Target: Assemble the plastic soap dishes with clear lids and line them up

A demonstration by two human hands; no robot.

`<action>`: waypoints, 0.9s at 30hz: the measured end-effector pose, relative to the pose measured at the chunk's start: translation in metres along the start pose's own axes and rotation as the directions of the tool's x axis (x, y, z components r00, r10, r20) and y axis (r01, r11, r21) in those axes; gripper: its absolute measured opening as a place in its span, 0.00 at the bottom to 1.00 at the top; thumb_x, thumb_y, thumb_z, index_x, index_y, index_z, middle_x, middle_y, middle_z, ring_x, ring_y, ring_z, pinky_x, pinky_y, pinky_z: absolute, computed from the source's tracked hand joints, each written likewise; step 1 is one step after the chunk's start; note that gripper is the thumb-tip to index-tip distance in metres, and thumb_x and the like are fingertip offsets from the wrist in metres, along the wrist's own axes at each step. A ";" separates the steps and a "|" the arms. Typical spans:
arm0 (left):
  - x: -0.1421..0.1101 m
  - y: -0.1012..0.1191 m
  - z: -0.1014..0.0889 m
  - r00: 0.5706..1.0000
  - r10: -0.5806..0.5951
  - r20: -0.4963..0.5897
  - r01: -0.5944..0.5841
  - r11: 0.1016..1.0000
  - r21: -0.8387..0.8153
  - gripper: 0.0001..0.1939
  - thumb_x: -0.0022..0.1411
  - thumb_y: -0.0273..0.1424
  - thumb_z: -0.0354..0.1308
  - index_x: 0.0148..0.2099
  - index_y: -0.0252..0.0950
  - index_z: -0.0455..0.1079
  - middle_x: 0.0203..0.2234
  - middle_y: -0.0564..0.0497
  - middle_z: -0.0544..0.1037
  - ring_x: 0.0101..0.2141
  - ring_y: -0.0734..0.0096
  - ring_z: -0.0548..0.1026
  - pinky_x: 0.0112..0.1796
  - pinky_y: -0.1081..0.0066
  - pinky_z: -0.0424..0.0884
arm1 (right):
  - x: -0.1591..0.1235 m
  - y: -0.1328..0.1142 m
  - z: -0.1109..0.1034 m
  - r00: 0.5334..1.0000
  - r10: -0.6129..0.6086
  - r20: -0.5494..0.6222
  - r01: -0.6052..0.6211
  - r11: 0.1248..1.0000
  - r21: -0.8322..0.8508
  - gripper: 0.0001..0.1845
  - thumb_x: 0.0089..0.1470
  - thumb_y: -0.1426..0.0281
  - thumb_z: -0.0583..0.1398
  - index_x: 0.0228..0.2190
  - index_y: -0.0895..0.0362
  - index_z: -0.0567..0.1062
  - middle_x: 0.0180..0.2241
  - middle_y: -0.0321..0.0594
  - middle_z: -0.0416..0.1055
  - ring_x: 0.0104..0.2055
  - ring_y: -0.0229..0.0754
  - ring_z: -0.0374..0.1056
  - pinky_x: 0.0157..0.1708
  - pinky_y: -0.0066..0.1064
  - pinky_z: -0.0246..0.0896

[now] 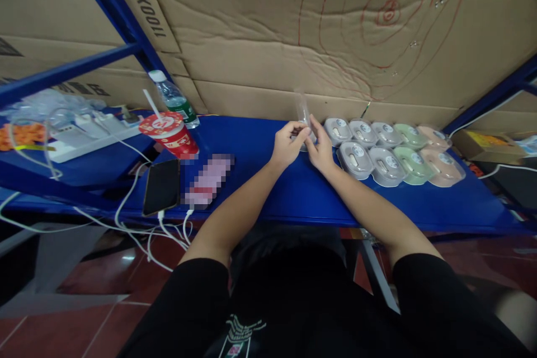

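My left hand (288,144) and my right hand (320,148) meet over the middle of the blue shelf, fingers bent together. Between them is a thin clear plastic wrapper (302,105), its blurred upper end sticking up toward the cardboard. Something pale shows under the fingers, mostly hidden, so its kind cannot be told. Just right of my right hand, two rows of small rounded cases stand close together: grey ones (356,160), green ones (417,164) and beige-pink ones (442,166). They look clear-topped, with round stickers.
Left on the blue shelf (268,201) stand a red cup (178,137) with a straw and a water bottle (178,100). A black phone (161,187) and a pixelated pink object (208,182) have white cables. A power strip (96,137) lies farther left. Cardboard (251,28) backs the shelf.
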State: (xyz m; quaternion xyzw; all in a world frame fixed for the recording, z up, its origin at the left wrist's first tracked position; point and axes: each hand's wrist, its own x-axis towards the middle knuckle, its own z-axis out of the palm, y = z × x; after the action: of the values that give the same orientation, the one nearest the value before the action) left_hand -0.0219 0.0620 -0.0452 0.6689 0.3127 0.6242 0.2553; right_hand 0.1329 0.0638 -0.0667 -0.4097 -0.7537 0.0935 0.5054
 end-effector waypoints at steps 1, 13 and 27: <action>0.003 0.002 -0.004 1.000 -0.011 -0.018 0.012 0.997 0.079 0.12 0.74 0.41 0.61 0.47 0.38 0.78 0.42 0.46 0.86 0.41 0.64 0.83 0.48 0.64 0.77 | 0.000 -0.002 0.000 0.998 -0.013 0.068 0.015 0.999 -0.028 0.38 0.73 0.51 0.54 0.76 0.52 0.60 0.76 0.50 0.61 0.79 0.54 0.57 0.77 0.55 0.52; 0.017 -0.010 -0.062 0.865 -0.498 0.053 0.102 0.278 0.955 0.16 0.71 0.27 0.54 0.52 0.37 0.83 0.55 0.34 0.82 0.59 0.39 0.73 0.59 0.46 0.59 | 0.004 0.016 0.002 0.920 0.258 0.295 -0.136 0.916 -0.377 0.20 0.64 0.63 0.69 0.56 0.52 0.85 0.71 0.49 0.69 0.78 0.63 0.56 0.78 0.66 0.45; 0.015 -0.011 -0.029 0.880 -0.460 0.120 0.361 0.811 0.460 0.11 0.75 0.32 0.61 0.54 0.36 0.80 0.41 0.44 0.86 0.41 0.60 0.82 0.47 0.62 0.75 | 0.005 0.020 0.002 0.978 0.210 -0.008 -0.209 0.978 0.018 0.14 0.64 0.63 0.68 0.48 0.52 0.88 0.53 0.44 0.85 0.60 0.55 0.80 0.67 0.51 0.69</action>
State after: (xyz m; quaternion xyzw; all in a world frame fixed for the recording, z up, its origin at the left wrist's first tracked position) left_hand -0.0516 0.0793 -0.0401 0.6905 0.5472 0.3905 0.2670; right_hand 0.1412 0.0810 -0.0754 -0.4830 -0.7030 0.1506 0.4998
